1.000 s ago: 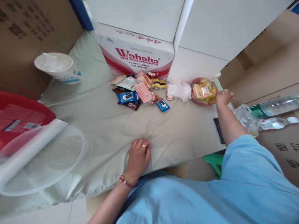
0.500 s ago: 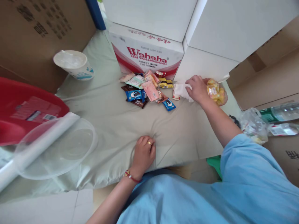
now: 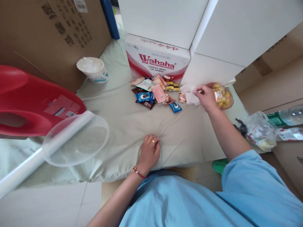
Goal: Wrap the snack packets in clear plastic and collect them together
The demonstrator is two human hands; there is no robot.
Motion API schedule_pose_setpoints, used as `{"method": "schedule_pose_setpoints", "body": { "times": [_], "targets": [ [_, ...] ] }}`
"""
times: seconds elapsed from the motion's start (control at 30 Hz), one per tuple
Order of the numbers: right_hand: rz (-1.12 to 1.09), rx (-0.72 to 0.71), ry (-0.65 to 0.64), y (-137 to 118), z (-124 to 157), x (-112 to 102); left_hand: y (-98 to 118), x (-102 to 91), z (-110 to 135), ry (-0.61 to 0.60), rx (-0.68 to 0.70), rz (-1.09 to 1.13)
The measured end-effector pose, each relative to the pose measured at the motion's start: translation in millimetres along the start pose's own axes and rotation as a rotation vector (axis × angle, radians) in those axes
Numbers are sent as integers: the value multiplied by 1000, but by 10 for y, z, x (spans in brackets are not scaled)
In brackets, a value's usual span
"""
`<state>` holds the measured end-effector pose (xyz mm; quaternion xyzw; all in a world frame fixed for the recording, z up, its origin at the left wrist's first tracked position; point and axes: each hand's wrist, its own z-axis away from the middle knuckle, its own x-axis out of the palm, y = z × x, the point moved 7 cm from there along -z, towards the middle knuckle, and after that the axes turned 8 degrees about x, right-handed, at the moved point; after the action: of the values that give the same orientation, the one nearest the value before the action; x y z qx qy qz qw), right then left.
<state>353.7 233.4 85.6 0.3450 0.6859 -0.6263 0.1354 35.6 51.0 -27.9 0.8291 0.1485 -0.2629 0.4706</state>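
My right hand (image 3: 205,97) reaches over the cloth, with thumb and fingertips pinched at the edge of a thin white tissue (image 3: 192,98). Beside the tissue lies a small cream-and-red snack packet (image 3: 182,97). Left of that is a loose pile of wrapped snacks, among them a pink packet (image 3: 159,93), a blue packet (image 3: 143,96) and a yellow one (image 3: 172,86). A second blue packet (image 3: 175,106) lies at the pile's front. Near the front edge my left hand (image 3: 150,150) rests on the cloth, fingers curled together, holding nothing visible.
A glass bowl (image 3: 231,102) with yellow-wrapped items stands right of my right hand. Behind the snacks is a Wahaba-style water carton (image 3: 157,60) under white boxes. At left are a paper cup (image 3: 93,70), a red jug (image 3: 35,101), a clear lid (image 3: 94,151) and a white roll (image 3: 26,170).
My right hand has closed its thumb and fingers at the tissue's edge, and more of the snack packet beside it shows. My left hand stays resting. The camera view has shifted slightly.
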Motion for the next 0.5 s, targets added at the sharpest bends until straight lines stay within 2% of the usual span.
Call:
{"method": "schedule_pose_setpoints", "body": {
  "times": [0.1, 0.17, 0.23, 0.33, 0.43, 0.5],
  "targets": [
    [-475, 248, -138, -28, 445, -23, 1, -121, 14, 120, -100, 76],
    [-648, 354, -218, -79, 810, 62, 48, -156, 24, 152, -179, 169],
    [-741, 445, -264, -107, 1181, 216, 152, -147, 11, 142, -221, 277],
    [-811, 544, -339, -132, 1696, 570, 349, -133, -58, 145, -196, 362],
    [-808, 534, -423, -194, 2071, 894, 424, -100, -131, 119, -183, 333],
    [-800, 506, -459, -223, 2206, 1009, 355, -64, -143, 71, -238, 344]
  ]
}}
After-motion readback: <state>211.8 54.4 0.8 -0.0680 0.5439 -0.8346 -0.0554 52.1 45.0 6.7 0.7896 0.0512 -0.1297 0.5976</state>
